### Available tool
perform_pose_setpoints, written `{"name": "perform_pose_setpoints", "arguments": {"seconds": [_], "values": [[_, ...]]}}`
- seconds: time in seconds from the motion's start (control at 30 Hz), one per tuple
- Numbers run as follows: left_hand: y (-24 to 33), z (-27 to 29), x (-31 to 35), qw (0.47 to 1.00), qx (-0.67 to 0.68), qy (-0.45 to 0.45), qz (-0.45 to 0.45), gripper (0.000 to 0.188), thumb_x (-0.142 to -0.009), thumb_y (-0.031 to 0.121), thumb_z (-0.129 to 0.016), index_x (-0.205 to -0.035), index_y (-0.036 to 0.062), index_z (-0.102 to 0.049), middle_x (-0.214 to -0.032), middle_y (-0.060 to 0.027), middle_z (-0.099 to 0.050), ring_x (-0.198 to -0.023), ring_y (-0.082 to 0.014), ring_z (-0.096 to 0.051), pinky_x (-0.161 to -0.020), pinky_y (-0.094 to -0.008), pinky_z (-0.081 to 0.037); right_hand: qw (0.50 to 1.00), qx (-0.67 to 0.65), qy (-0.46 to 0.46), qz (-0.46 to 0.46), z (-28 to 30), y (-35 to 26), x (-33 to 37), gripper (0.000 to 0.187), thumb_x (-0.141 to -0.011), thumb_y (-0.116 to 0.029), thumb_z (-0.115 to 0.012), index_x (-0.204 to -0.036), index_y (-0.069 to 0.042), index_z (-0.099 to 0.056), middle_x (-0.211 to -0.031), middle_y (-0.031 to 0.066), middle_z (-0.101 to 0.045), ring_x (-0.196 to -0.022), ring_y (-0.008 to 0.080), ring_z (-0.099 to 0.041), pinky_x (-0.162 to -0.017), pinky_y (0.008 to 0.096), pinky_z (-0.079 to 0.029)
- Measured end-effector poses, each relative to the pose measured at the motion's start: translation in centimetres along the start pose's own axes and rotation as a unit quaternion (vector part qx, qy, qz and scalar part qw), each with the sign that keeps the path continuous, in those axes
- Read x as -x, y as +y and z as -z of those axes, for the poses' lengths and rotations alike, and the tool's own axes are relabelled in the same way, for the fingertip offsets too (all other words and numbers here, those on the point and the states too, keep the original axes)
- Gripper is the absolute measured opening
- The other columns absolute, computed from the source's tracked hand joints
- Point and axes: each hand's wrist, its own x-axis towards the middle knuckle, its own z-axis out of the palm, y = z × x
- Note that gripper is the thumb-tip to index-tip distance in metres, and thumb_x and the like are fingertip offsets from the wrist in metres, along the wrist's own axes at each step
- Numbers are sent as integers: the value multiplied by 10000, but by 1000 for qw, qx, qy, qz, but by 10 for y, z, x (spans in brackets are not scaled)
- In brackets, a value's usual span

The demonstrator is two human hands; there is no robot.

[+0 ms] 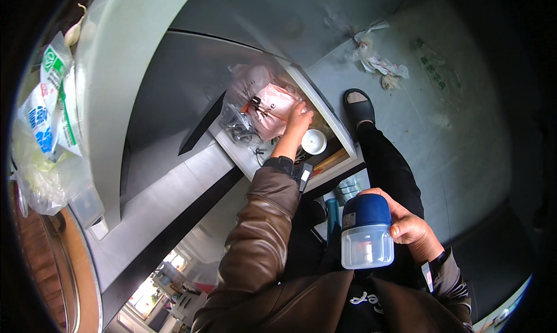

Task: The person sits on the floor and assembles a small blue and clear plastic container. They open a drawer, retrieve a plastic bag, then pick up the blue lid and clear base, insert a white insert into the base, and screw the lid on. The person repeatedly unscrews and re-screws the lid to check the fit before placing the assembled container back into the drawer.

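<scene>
My left hand (299,121) reaches into an open drawer (329,105), its fingers closed on the edge of a pink plastic bag (272,109) with dark print. Close to my wrist, inside the drawer, sits a round white lidded thing (314,141). Clear plastic wrapping with dark cords (239,127) lies on the drawer's left side. My right hand (409,225) is closed around a small clear plastic container with a rounded dark blue top (368,231), held upright in front of my body. The container looks empty.
Crumpled plastic bags (377,54) lie on the grey floor past my sandalled foot (359,105). A teal cylinder (332,220) stands near my legs. At far left, printed plastic bags (55,101) and a garlic bulb (74,32) rest beside a wooden round-edged surface (81,263).
</scene>
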Motion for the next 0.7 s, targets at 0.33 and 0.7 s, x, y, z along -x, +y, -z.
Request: {"name": "perform_pose_setpoints", "arguments": {"seconds": [0.33, 0.7], "values": [[-32, 78, 85, 953, 303, 10, -19, 459, -1056, 125, -559, -1471, -68, -530, -1380, -146, -655, -1288, -219, -619, -1071, -350, -469, 1000, -13, -1, -19, -3, 3, -3, 1097, -674, -226, -961, -1574, -83, -350, -1499, 191, -504, -1379, 366, -531, -1201, 511, -380], [-37, 80, 91, 957, 290, 21, -8, 465, -1046, 119, -576, -1474, -58, -534, -1411, -126, -636, -1299, -233, -615, -1069, -355, -480, 1000, 9, 2, -29, -7, 7, -7, 1081, -689, -238, -953, -1574, -87, -351, -1513, 192, -492, -1396, 365, -513, -1208, 503, -370]]}}
